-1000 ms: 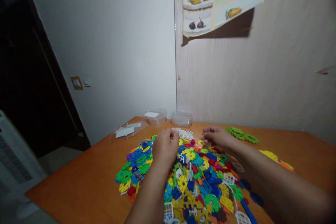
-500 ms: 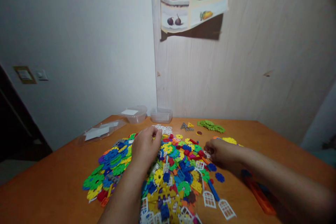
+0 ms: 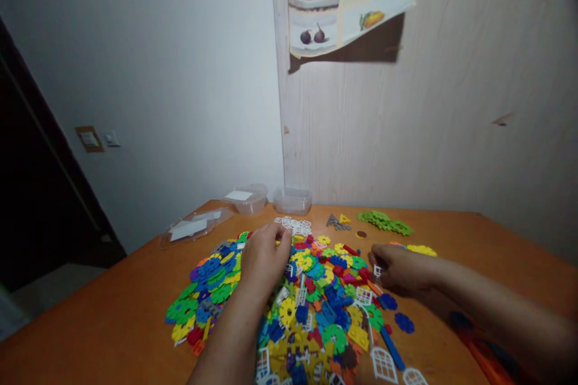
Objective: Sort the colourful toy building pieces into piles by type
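A large heap of colourful plastic building pieces (image 3: 334, 337) covers the middle of the table: notched discs, blocks, sticks and white lattice windows. Over the heap's far side is my left hand (image 3: 266, 255), back turned up, thumb close to the curled forefinger; whatever its fingertips hold is hidden. At the heap's right edge my right hand (image 3: 397, 267) is closed, with a small white lattice window piece (image 3: 377, 271) at its fingertips. Just beyond my left hand lies a small group of white lattice pieces (image 3: 295, 226).
Clear plastic tubs (image 3: 292, 200) stand at the table's back, with a clear lid (image 3: 194, 227) to their left. Green pieces (image 3: 383, 222), grey pieces (image 3: 336, 222) and yellow discs (image 3: 422, 249) lie in separate groups. Orange and blue items (image 3: 483, 349) sit beneath my right forearm.
The whole view has swung a little left, so everything appears farther right. Both hands stay near the same spots over the heap. The white piece at my right fingertips shows more clearly.
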